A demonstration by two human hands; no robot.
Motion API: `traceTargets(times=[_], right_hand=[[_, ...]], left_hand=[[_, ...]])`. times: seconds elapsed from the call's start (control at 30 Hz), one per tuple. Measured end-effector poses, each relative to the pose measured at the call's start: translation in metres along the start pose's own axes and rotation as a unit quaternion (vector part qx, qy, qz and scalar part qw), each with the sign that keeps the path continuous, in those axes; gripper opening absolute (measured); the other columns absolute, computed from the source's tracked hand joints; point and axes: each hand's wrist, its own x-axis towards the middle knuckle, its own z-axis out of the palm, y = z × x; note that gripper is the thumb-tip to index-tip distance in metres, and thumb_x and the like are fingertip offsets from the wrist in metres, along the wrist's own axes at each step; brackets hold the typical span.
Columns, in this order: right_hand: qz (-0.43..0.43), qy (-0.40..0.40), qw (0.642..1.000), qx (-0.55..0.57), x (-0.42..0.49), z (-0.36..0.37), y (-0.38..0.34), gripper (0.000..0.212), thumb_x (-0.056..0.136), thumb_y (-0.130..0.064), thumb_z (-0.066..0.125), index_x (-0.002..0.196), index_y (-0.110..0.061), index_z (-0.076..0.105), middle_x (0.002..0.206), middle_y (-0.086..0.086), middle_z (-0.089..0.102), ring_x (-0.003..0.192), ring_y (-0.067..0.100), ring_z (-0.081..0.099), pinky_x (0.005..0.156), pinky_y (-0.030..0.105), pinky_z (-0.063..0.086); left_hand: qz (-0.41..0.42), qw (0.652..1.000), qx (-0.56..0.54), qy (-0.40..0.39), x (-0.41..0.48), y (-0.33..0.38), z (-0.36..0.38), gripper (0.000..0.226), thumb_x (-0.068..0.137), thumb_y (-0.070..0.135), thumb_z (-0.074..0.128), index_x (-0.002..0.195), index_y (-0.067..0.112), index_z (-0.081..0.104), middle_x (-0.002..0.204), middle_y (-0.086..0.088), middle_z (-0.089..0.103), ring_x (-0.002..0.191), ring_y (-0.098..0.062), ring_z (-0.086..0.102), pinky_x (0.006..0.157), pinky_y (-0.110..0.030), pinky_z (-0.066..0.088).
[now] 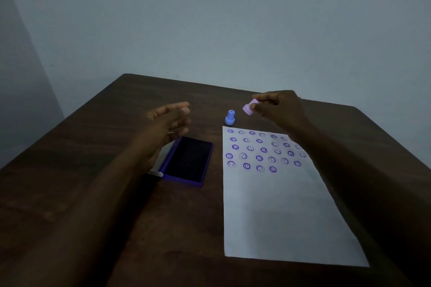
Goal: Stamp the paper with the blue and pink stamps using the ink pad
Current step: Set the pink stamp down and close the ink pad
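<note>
Pink stamp (248, 107): held in the air above the far edge of the paper, tilted, its wider end towards the left and down.
Right hand (278, 109): raised over the far end of the paper; its grip is closed on the pink stamp, thumb and fingertips pinching the narrow end.
Blue stamp (230, 118): standing upright on the surface, just beyond the paper's far left corner, apart from both hands.
Paper (279, 205): white sheet lying flat on the right part of the surface; its far part carries rows of purple smiley and flower-edged prints, the near part is blank.
Ink pad (190, 161): open, dark pad in a purple case, left of the paper, its lid partly hidden under the left wrist.
Left hand (169, 121): hovering above the ink pad's far left side; grip wide, fingers loosely spread, holding nothing.
Surface (93, 170): dark brown wood.
</note>
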Motion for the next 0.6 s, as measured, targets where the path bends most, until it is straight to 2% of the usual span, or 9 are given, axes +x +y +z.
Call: traceTargets(times=[0.07,0.17,0.3,0.4,0.5,0.6], right_hand=[[-0.005,-0.012,0.998,-0.055,0.010,0.005,0.013,0.021,0.078,-0.020,0.080,0.098,-0.013,0.080,0.109,0.002,0.077,0.101,0.013,0.070,0.083,0.024,0.053],[0.004,-0.026,0.994,-0.106,0.022,0.013,0.029,0.020,0.077,-0.019,0.081,0.096,-0.012,0.081,0.107,0.002,0.077,0.094,0.011,0.069,0.070,0.010,0.043],[0.018,-0.030,0.989,-0.141,0.030,0.024,0.038,0.023,0.073,-0.018,0.083,0.095,-0.012,0.080,0.095,0.000,0.076,0.070,-0.004,0.060,0.058,0.012,0.040],[0.019,-0.034,0.990,-0.138,0.033,0.027,0.041,0.021,0.071,-0.019,0.084,0.091,-0.013,0.081,0.084,0.000,0.075,0.064,-0.004,0.059,0.051,0.006,0.040],[0.010,-0.038,0.989,-0.142,0.033,0.029,0.041,0.017,0.071,-0.020,0.084,0.087,-0.016,0.081,0.079,-0.003,0.074,0.064,-0.004,0.060,0.053,0.009,0.042],[0.006,-0.023,0.991,-0.135,0.032,0.029,0.042,0.012,0.070,-0.019,0.084,0.082,-0.020,0.080,0.071,-0.006,0.071,0.059,-0.004,0.058,0.043,0.001,0.038]], left_hand=[[-0.008,1.000,-0.002,0.008,0.002,-0.001,-0.002,0.012,0.093,0.017,0.070,0.100,0.025,0.076,0.080,0.009,0.081,0.079,-0.005,0.076,0.065,-0.018,0.062],[-0.012,1.000,-0.008,0.014,0.004,-0.001,-0.003,0.011,0.093,0.018,0.069,0.098,0.026,0.076,0.083,0.009,0.081,0.084,-0.007,0.075,0.065,-0.019,0.062],[-0.010,0.999,-0.010,0.029,0.006,-0.001,-0.004,0.011,0.094,0.020,0.068,0.096,0.028,0.075,0.090,0.008,0.078,0.086,-0.009,0.073,0.067,-0.019,0.063],[-0.008,0.999,-0.013,0.039,0.006,0.000,-0.004,0.011,0.095,0.020,0.067,0.094,0.028,0.075,0.092,0.007,0.077,0.086,-0.009,0.072,0.066,-0.019,0.063],[-0.005,0.999,-0.014,0.045,0.006,0.000,-0.005,0.011,0.095,0.020,0.067,0.094,0.028,0.075,0.092,0.007,0.076,0.084,-0.008,0.073,0.065,-0.018,0.063],[-0.005,0.999,-0.012,0.043,0.007,-0.001,-0.005,0.011,0.096,0.021,0.066,0.097,0.028,0.074,0.097,0.005,0.075,0.087,-0.009,0.072,0.066,-0.018,0.062]])
